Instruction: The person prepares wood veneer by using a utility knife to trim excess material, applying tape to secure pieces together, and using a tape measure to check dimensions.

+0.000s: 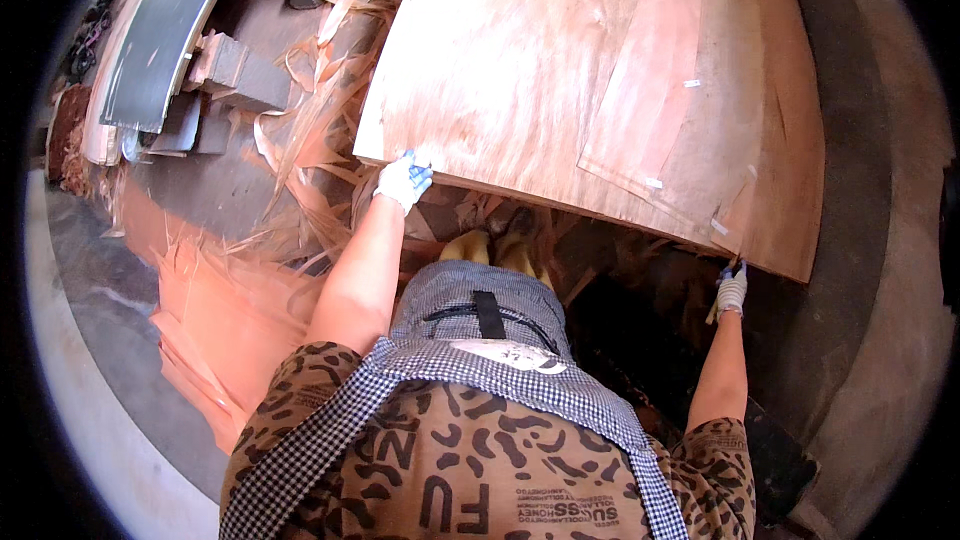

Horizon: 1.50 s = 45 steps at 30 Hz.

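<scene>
A large stack of thin wood veneer sheets [500, 90] lies in front of me, its near edge running across the view. My left hand [405, 181], in a white glove with blue fingertips, is closed on that edge near its left corner. At the edge's right part, my right hand [732, 290], also gloved, has its fingers closed. A small yellowish end sticks out below this hand and a dark tip shows above it; what the hand holds is too small to make out. A narrower pinkish veneer strip [650, 90] lies on top, with small white tape pieces [692, 83] beside it.
Torn veneer scraps [310, 130] litter the floor to the left. Orange veneer sheets [225, 320] lie beside my left arm. A dark-topped panel stack [170, 40] and grey blocks [250, 75] stand at the far left. My shoes are under the near edge.
</scene>
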Each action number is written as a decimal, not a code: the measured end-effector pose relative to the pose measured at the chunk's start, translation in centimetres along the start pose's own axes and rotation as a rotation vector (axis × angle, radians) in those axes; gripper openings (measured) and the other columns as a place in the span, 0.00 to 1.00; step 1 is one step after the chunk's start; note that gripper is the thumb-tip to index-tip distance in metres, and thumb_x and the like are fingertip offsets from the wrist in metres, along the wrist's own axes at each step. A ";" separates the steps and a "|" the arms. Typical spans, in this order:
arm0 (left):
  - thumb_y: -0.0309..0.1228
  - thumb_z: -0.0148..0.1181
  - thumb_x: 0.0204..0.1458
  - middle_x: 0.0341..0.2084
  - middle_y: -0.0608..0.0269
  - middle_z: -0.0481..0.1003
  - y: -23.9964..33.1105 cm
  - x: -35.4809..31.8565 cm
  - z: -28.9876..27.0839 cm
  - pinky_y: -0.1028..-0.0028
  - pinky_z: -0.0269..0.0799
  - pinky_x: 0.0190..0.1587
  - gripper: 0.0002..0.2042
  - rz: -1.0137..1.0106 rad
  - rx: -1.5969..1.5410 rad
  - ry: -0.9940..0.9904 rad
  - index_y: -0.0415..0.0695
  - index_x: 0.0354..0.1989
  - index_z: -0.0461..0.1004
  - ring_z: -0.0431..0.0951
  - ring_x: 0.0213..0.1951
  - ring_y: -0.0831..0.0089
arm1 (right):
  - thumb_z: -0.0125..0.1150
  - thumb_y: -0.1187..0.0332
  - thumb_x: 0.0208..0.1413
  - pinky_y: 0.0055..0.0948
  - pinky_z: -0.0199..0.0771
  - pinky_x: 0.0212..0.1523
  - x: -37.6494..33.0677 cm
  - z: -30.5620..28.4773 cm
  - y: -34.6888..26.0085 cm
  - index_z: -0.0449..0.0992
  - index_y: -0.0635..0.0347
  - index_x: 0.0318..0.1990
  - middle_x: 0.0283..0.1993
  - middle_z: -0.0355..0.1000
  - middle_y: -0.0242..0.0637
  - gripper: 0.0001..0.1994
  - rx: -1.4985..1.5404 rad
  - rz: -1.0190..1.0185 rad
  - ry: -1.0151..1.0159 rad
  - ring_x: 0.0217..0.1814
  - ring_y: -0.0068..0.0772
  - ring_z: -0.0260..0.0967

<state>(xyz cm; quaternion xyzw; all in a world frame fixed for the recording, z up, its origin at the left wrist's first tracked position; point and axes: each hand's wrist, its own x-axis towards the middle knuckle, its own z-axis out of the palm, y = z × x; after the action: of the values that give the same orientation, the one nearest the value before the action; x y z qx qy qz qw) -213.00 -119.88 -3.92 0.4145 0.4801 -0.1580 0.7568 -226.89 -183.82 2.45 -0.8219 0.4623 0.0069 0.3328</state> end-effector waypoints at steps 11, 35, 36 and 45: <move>0.44 0.52 0.48 0.55 0.57 0.53 -3.0 -5.4 3.8 0.63 0.42 0.59 0.26 0.037 -0.343 -0.050 0.45 0.54 0.58 0.50 0.57 0.62 | 0.58 0.75 0.40 0.31 0.68 0.31 -19.6 -3.3 4.5 0.67 0.63 0.31 0.26 0.67 0.37 0.09 -0.367 0.002 -0.806 0.27 0.32 0.65; 0.39 0.50 0.42 0.58 0.54 0.51 -14.3 -10.2 19.1 0.56 0.43 0.58 0.26 0.839 1.980 -0.037 0.51 0.54 0.60 0.49 0.59 0.57 | 0.61 0.69 0.43 0.25 0.61 0.23 0.1 -0.7 5.1 0.71 0.66 0.28 0.22 0.67 0.31 0.09 0.384 0.055 -0.008 0.20 0.24 0.59; 0.40 0.49 0.44 0.59 0.53 0.50 -14.3 -9.5 19.1 0.57 0.42 0.58 0.26 0.848 2.046 -0.044 0.53 0.55 0.59 0.48 0.60 0.56 | 0.60 0.69 0.44 0.25 0.61 0.23 0.2 -2.3 5.5 0.71 0.66 0.28 0.22 0.68 0.31 0.09 0.340 0.063 -0.012 0.20 0.25 0.60; 0.39 0.49 0.45 0.59 0.51 0.49 -13.8 -8.2 19.5 0.61 0.46 0.58 0.26 0.796 2.138 -0.051 0.52 0.56 0.58 0.49 0.60 0.55 | 0.52 0.51 0.50 0.37 0.69 0.37 -1.3 -11.2 10.9 0.71 0.56 0.43 0.39 0.71 0.44 0.20 -0.409 0.376 0.217 0.39 0.43 0.68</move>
<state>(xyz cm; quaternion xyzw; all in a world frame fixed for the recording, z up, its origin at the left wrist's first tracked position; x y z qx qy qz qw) -214.24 -144.77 0.38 0.9663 -0.0813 -0.2433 0.0224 -239.31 -192.83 5.68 -0.7678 0.6283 0.0735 0.1018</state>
